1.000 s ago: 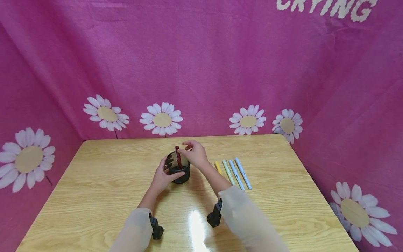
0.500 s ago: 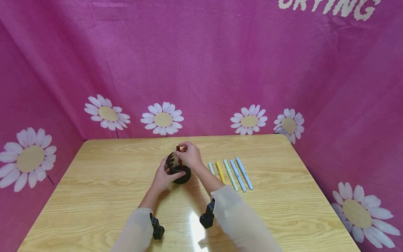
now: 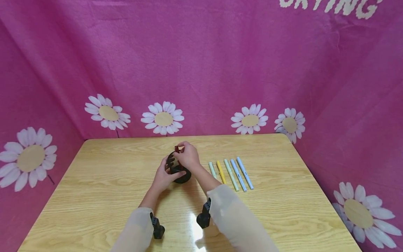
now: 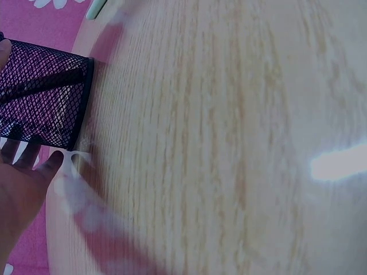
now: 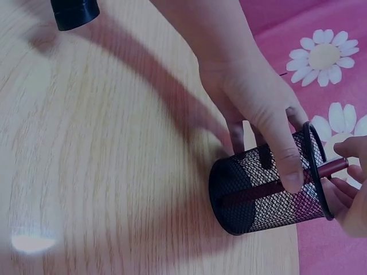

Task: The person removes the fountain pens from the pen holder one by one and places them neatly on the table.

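A black mesh pen holder (image 3: 182,179) stands on the table, left of the middle in the head view. My left hand (image 3: 163,177) grips it from the left, thumb on the near side and fingers round the far side. A dark red pen (image 5: 334,166) stands inside, leaning, its lower end near the holder's base and its top above the rim. My right hand (image 3: 189,157) is over the rim and pinches the pen's upper end. The left wrist view shows the holder's mesh wall (image 4: 46,109) with the pen as a dark shape through it.
Right of the holder several pens lie side by side: a pale green pen (image 3: 212,169), a yellow pen (image 3: 221,172), another pale green pen (image 3: 231,175) and two blue pens (image 3: 245,173). A pink flowered cloth (image 3: 201,70) hangs behind the wooden table (image 3: 104,182).
My right hand has shifted slightly left, and its fingers have closed in on the red pen's top. The left hand and holder stay in place. The leftmost pale green pen has come into view.
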`<action>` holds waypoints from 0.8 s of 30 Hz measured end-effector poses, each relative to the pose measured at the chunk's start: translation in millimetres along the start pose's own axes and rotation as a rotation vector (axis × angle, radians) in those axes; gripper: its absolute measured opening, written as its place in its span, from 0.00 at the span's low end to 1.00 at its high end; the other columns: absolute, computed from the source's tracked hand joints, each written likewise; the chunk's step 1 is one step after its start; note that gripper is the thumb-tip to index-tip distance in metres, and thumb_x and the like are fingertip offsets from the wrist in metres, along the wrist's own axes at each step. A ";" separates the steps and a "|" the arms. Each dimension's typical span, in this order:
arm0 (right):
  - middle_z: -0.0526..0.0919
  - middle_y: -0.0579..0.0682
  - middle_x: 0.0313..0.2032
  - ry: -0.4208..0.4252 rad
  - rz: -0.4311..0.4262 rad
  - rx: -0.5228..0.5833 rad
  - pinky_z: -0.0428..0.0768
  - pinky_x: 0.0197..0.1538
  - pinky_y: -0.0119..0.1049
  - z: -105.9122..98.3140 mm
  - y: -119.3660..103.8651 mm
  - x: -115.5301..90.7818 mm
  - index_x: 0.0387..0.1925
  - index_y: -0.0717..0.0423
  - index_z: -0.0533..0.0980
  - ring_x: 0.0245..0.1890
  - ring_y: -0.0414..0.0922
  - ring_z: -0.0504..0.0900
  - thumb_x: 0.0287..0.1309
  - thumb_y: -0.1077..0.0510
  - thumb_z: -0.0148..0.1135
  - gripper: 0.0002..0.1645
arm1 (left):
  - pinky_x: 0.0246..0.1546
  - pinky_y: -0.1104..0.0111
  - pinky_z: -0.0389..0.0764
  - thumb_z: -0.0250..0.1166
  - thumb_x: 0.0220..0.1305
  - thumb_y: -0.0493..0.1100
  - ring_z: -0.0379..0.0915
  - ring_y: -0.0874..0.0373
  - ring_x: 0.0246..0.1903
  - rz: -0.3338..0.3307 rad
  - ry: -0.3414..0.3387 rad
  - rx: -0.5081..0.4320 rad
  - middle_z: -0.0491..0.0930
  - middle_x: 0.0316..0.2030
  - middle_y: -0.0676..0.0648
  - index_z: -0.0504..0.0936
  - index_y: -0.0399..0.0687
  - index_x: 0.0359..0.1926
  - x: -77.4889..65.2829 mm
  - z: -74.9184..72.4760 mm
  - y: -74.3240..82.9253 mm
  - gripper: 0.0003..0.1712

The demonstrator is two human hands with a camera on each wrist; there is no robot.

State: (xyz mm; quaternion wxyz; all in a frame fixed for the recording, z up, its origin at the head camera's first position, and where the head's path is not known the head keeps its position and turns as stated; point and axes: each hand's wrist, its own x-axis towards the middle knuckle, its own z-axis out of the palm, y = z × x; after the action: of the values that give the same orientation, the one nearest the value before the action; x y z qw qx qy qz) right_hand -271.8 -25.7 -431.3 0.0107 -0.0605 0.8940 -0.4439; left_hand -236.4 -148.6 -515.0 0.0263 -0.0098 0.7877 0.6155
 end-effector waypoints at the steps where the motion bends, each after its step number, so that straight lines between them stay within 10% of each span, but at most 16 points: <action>1: 0.79 0.53 0.31 -0.007 -0.005 -0.008 0.71 0.27 0.28 0.8 -0.6 -0.6 0.49 0.58 0.75 0.28 0.42 0.73 0.53 0.57 0.65 0.21 | 0.66 0.51 0.62 0.74 0.46 0.53 0.56 0.45 0.67 0.001 -0.001 -0.004 0.60 0.67 0.46 0.52 0.58 0.70 0.2 -0.2 -0.2 0.54; 24: 0.82 0.53 0.34 -0.093 -0.015 -0.079 0.77 0.37 0.33 15.4 -6.6 -5.9 0.45 0.58 0.77 0.34 0.45 0.79 0.55 0.59 0.64 0.15 | 0.66 0.50 0.62 0.70 0.52 0.38 0.55 0.41 0.67 0.048 -0.030 -0.042 0.59 0.67 0.40 0.49 0.51 0.72 0.0 -2.4 -0.8 0.51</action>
State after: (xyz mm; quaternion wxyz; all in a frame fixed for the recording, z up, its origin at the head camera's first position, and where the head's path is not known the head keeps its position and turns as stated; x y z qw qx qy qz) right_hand -264.3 -41.1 -435.6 0.0468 -0.0880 0.9088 -0.4052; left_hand -236.5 -151.1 -515.2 0.0232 0.0180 0.7741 0.6324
